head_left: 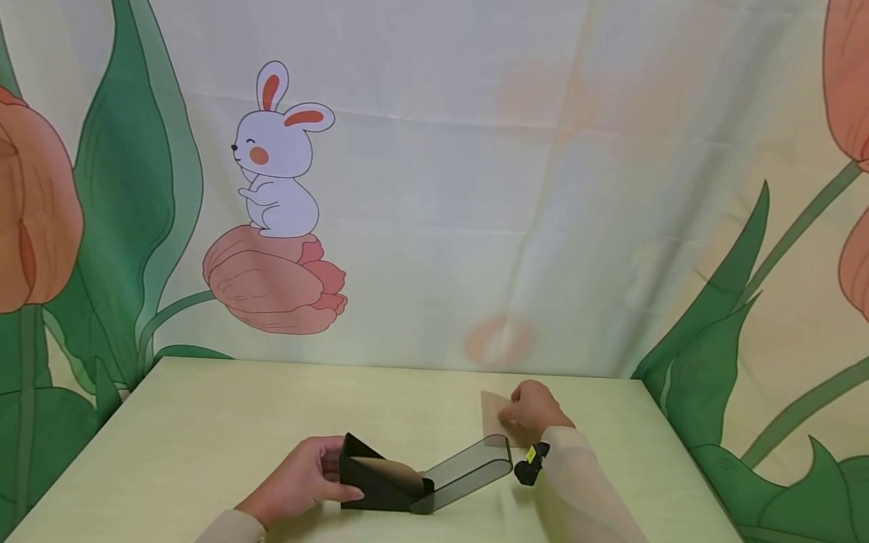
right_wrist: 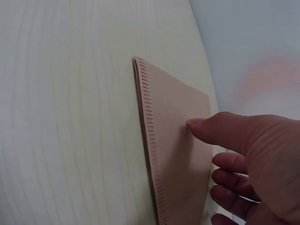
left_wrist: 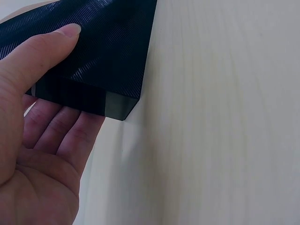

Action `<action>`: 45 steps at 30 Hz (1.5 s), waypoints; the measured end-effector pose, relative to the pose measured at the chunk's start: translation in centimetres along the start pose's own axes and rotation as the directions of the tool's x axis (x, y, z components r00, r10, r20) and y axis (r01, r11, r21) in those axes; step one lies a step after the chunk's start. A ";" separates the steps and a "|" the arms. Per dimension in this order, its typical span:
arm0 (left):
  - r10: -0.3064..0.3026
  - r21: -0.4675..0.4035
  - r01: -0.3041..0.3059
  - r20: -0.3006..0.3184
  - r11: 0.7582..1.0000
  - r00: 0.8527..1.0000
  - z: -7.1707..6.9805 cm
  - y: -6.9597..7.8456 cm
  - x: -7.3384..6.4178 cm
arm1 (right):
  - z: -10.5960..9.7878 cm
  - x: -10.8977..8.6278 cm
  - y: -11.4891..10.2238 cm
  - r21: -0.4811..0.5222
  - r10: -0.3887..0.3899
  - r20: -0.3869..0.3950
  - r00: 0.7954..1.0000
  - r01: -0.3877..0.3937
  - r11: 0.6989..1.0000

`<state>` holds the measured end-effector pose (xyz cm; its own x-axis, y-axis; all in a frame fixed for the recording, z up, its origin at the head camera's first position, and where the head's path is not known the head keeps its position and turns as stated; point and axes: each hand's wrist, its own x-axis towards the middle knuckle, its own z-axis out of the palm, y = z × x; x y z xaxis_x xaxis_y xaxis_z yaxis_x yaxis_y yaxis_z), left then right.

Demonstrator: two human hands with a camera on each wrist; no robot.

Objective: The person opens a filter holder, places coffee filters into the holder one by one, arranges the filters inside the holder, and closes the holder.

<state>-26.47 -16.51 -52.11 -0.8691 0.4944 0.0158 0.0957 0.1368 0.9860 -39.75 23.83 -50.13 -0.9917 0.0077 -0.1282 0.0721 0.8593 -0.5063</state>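
A black box (head_left: 376, 489) with a hinged, see-through smoky lid (head_left: 468, 469) sits low in the middle of the head view, its lid swung out to the right. My left hand (head_left: 302, 481) grips the box's left end, thumb on the ribbed near side and fingers underneath, as the left wrist view shows. Inside the box lies brown paper (head_left: 397, 473). Farther back on the right, my right hand (head_left: 536, 409) pinches brown paper coffee filters (right_wrist: 171, 126) with a crimped edge. The thumb lies on their face; the other fingers curl at the far edge, partly hidden.
Both hands work over a pale wood-grain table (head_left: 271, 400). Behind it hangs a cloth backdrop (head_left: 421, 226) printed with a rabbit and tulips. A small black camera with a yellow mark (head_left: 532, 464) is strapped to the right wrist.
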 end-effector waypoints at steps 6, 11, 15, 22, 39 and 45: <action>-0.009 0.002 0.009 0.000 1.000 1.000 0.0 0.0 0.0 | 0.2 0.3 0.1 -0.011 0.009 0.011 1.000 -0.009 1.000; -0.011 0.013 0.011 0.003 1.000 1.000 0.0 0.0 0.0 | 0.2 0.2 0.0 -0.001 -0.003 0.008 1.000 0.003 1.000; -0.011 0.012 0.011 0.002 1.000 1.000 -0.1 0.0 0.0 | 0.2 0.2 0.0 0.003 -0.019 -0.004 1.000 0.019 1.000; -0.016 0.015 0.016 -0.001 1.000 1.000 0.0 0.0 0.0 | 0.2 0.1 -0.1 0.007 -0.018 -0.002 1.000 0.018 1.000; -0.014 0.011 0.014 0.001 1.000 1.000 -0.1 0.0 0.0 | 0.4 -0.1 -0.1 0.046 -0.012 -0.053 0.999 0.014 0.999; -0.012 0.019 0.012 0.002 1.000 1.000 -0.1 0.1 0.0 | 0.4 0.0 0.2 0.068 -0.036 -0.052 0.998 0.040 0.997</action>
<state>-26.49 -16.55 -52.01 -0.8690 0.4948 0.0040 0.0950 0.1589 0.9827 -39.71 23.78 -50.59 -0.9979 0.0034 -0.0648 0.0397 0.8225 -0.5674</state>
